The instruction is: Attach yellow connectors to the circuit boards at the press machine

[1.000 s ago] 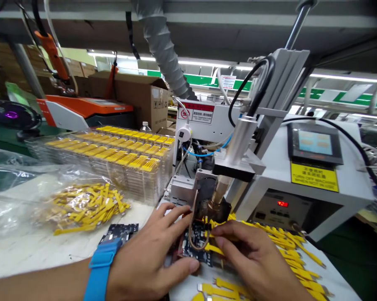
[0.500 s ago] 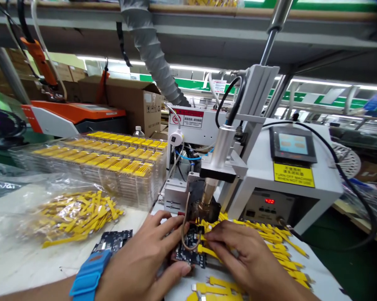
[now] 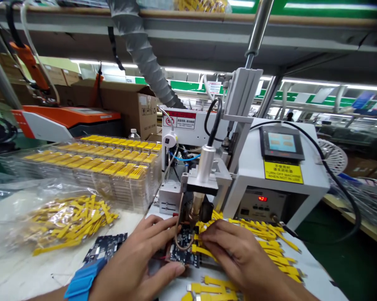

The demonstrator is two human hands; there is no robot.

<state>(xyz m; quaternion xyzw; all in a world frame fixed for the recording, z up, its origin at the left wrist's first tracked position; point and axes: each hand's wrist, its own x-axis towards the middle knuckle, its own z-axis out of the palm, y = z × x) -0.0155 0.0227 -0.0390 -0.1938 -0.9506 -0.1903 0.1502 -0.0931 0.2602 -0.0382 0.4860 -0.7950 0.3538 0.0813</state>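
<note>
White metal bench machine (image 3: 254, 172) with a silver cylindrical head (image 3: 207, 161) stands over the work, where the person's left hand (image 3: 138, 251) lies spread and unclenched along the left side of a dark rectangular circuit board (image 3: 190, 257), while the right hand (image 3: 235, 251) pinches one of the flat yellow plastic strips (image 3: 203, 251) at its right edge. The board, directly below the head, looks light, stiff and fragile, best taken by its bare edges; the strips are probably light, bendy and slightly slippery, best pinched close to the end.
</note>
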